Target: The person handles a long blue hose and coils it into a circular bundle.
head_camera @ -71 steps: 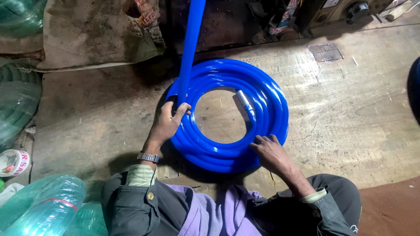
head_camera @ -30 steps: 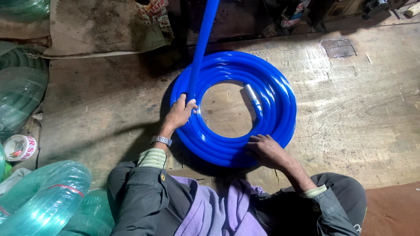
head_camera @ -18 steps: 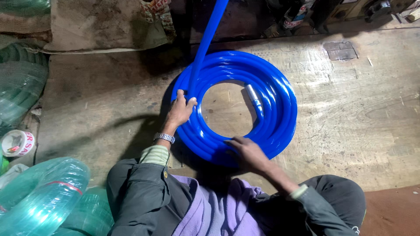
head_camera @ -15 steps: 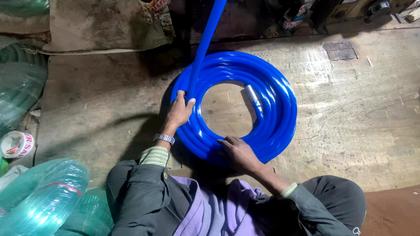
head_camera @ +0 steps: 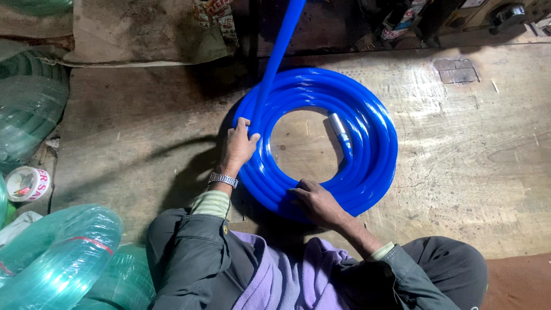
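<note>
A person sits on the wooden floor [head_camera: 493, 172] with a coil of glossy blue hose [head_camera: 367, 115] lying flat directly in front of the knees. The coil forms a round ring of several turns, its open centre showing bare floor. A straight run of the same hose [head_camera: 281, 46] rises from the coil's left side and passes out of the top of the view. Inside the ring, on its right, a short pale hose end [head_camera: 338, 125] rests against the inner turn. The left hand [head_camera: 238, 146] lies on the coil's left edge where the straight run meets it, palm down, fingers spread over the turns and thumb set apart towards the centre; it presses on the hose, and whether it is clamped round it cannot be told. A metal wristwatch [head_camera: 222, 179] sits on that wrist above a striped cuff. The right hand [head_camera: 315, 201] rests on the near part of the coil, fingers loosely curved over the turns and pointing left, lying on top, not gripped round them. To the left, well apart from the coil, lie rolls of translucent green hose [head_camera: 57, 258], with a further green roll [head_camera: 28, 115] farther back, and a small round roll of tape [head_camera: 26, 183] between them.
</note>
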